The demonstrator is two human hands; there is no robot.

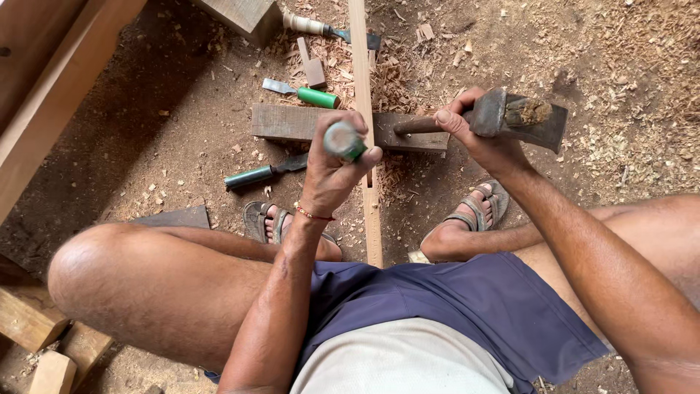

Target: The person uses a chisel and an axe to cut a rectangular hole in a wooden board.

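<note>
Green-handled chisel [344, 140] upright on narrow wooden strip [362, 87]

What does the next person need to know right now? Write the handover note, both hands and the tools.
Left hand: closed around a green-handled chisel, held upright over the narrow wooden strip.
Right hand: grips a hammer by its wooden handle, head raised to the right of the chisel, not touching it.
The strip lies across a wooden block and runs back between the sandalled feet.
On the ground to the left: a second green-handled chisel and a dark-handled chisel.
Done: shavings and chips lie around the block. The cut itself is hidden by the left hand, so what is left cannot be judged.
</note>
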